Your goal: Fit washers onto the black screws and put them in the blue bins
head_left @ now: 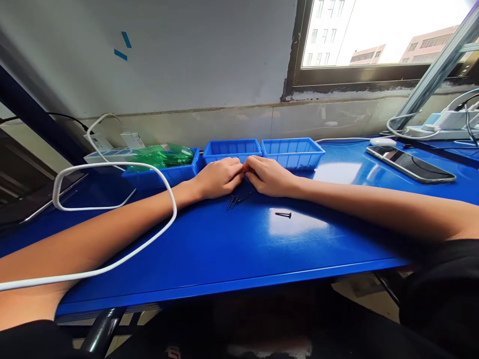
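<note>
A glossy blue counter [209, 259] fills the view, set against a pale wall under a window [374, 35]. Both bare forearms stretch across it, and a white cable [164, 189] loops over the left forearm. Along the back edge stand three blue bins: the left bin [175, 174] holds green packets [164, 157], while the middle bin [232, 148] and the right bin [292, 150] sit side by side just behind the hands. Far right lies a dark phone [410, 164], face up, with a white mouse [382, 141] just beyond it.

The left hand [219, 178] and the right hand [268, 175] rest on the counter with fingertips meeting — fingers curled in and pinched narrow around something too small to make out. Just under the hands, a small cluster of black screws [236, 200] lies on the counter, near the left hand's knuckles. One single black screw [283, 215] lies apart — nearer the person, below the right wrist, beside a bright reflection.
</note>
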`<state>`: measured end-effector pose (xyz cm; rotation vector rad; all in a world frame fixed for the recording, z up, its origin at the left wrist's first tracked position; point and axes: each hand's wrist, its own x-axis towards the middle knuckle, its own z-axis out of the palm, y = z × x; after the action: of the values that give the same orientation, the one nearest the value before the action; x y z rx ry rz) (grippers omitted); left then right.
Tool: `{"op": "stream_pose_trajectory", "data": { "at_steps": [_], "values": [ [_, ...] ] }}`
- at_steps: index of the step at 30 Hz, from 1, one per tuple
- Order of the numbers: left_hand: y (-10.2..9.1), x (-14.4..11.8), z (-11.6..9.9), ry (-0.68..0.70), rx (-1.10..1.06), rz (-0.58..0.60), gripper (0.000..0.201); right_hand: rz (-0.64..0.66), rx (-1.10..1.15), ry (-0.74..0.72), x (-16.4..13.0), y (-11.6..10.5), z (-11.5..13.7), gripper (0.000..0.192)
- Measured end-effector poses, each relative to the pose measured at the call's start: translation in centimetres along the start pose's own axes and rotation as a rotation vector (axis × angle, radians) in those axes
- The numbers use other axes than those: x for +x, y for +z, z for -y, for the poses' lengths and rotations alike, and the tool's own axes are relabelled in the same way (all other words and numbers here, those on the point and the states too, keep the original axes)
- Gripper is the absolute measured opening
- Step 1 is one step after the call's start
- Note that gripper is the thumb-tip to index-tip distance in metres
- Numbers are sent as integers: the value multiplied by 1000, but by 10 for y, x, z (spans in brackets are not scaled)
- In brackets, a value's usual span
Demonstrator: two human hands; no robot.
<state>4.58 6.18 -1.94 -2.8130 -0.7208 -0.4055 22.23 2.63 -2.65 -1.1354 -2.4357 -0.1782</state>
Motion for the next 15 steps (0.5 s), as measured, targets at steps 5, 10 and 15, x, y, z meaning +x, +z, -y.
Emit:
{"op": "stream_pose_trajectory", "data": {
  "at_steps": [5, 10, 15],
  "values": [
    [-1, 0, -2, 10, -9, 10, 32, 41, -83, 147, -2, -5, 8, 21],
    [-2, 0, -2, 21, 8, 7, 29, 72, -233, 193, -2, -8, 12, 30],
    [-1, 1, 0, 5, 28, 15, 28, 79, -251, 154, -1, -8, 11, 30]
  ]
}}
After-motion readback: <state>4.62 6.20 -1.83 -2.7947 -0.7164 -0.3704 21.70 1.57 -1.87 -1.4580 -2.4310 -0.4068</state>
